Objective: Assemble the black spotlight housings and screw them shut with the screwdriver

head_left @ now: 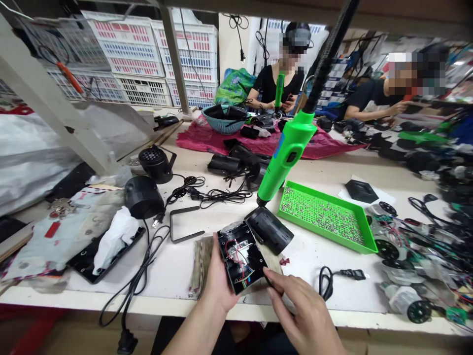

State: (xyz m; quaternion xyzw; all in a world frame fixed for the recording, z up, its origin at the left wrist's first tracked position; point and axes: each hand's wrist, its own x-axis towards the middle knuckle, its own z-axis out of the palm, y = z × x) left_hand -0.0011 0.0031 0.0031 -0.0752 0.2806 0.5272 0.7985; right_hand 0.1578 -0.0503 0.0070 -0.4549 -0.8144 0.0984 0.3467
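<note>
My left hand point(219, 280) is closed around the left side of an open black lamp housing point(242, 256), tilted toward me. Inside it are red, blue and yellow wires and a clear and white part. At the housing's lower right edge, the thumb and fingers of my right hand point(301, 303) pinch what looks like a thin black cord, mostly hidden by the fingers. Just behind lies a black cylindrical housing point(271, 229). Above that, a green electric screwdriver point(286, 155) hangs with its tip down. Under my hands is a folded cloth point(201, 266).
A green tray point(325, 217) of small screws sits to the right, near a cord with a plug point(349, 273). Lamp parts with wires point(402, 291) crowd the right edge. A black half shell point(107, 251) and a U-shaped bracket point(185, 224) lie left. Two people sit opposite.
</note>
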